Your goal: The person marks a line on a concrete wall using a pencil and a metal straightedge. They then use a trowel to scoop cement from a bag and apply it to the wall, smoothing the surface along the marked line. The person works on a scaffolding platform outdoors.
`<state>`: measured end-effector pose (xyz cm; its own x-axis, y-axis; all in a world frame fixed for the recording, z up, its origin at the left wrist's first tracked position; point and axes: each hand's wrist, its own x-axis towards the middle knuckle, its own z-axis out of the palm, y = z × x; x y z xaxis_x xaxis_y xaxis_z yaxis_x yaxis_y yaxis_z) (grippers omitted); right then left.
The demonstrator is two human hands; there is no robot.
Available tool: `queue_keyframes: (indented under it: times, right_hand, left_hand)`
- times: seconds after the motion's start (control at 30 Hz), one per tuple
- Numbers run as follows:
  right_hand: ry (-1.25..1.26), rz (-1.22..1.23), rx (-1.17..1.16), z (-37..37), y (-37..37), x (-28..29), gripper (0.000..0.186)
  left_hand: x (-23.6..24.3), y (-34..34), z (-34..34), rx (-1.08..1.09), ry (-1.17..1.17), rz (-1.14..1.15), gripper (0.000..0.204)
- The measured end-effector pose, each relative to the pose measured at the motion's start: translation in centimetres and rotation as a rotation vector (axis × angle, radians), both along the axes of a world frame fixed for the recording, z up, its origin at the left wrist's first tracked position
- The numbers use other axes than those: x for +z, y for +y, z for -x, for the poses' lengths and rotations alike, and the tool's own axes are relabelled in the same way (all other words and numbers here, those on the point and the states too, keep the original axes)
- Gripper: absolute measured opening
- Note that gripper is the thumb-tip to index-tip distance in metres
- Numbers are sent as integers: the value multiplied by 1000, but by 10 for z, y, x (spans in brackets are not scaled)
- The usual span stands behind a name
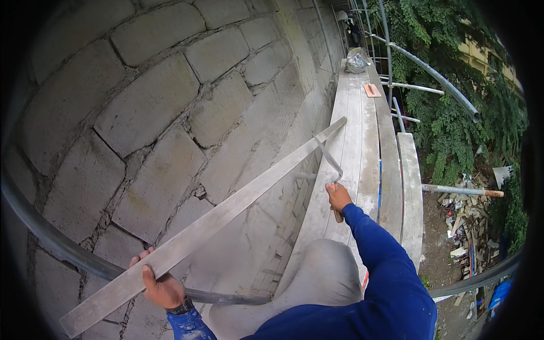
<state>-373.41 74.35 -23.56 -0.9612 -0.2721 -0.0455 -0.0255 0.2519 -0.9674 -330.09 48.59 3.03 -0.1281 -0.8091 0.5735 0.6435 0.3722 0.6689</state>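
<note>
My left hand (158, 283) grips a long, pale, flat straightedge (226, 218) near its lower left end, thumb across its face; the bar slants up to the right. My right hand (339, 199) is closed on the wooden handle of a metal trowel (331, 158), whose long blade reaches up to touch or overlap the straightedge near its upper end. A block wall (147, 96), partly smeared with grey render in its lower part, rises on my left. My bent knee in grey trousers rests over the dusty scaffold planks (371, 147) below the trowel.
A crumpled silvery bag (357, 59) and an orange float (372, 90) lie on the far planks, with a helmeted person (351, 25) beyond. Scaffold tubes (430, 73) edge the walkway; a curved tube (56, 238) runs by my left hand. Right, below, lie rubble (464, 221) and trees.
</note>
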Motion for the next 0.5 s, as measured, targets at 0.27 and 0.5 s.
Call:
queue_keyframes:
  times: [0.27,0.5]
  right_hand:
    - [455,-163,106,-114,-3,12,36]
    - [710,-352,617,-210,7,63,42]
  left_hand:
    - [4,2,14,-24,31,-24,48]
    - [5,5,9,-12,33,-2,51]
